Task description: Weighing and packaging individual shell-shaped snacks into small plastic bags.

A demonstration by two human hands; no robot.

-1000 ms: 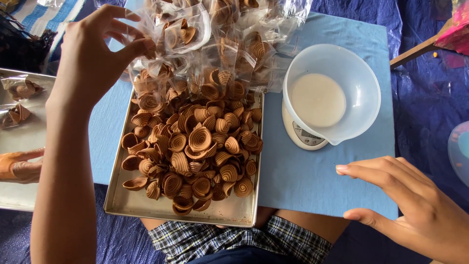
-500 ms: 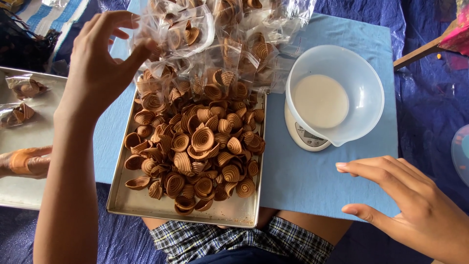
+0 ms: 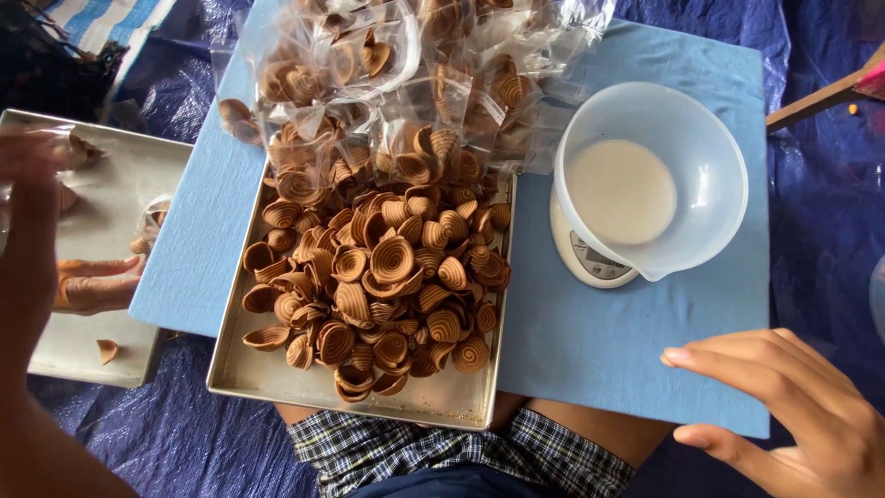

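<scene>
My left hand [image 3: 28, 175] blurs at nine o'clock, fingers unreadable. My right hand [image 3: 793, 406], fingers spread, hovers empty at four o'clock. Cookies [image 3: 378, 277] fill the centre tray [image 3: 277, 383]; bagging seems underway, next needing a gentle pinch.

We see the metal tray [image 3: 241, 380] of spiral snacks [image 3: 387, 277] on the cloth; filled bags [image 3: 406, 74] lie behind it, the bowl [image 3: 710, 148] (atop a scale [image 3: 590, 263]) to its right, a second tray [image 3: 111, 194] left.
</scene>
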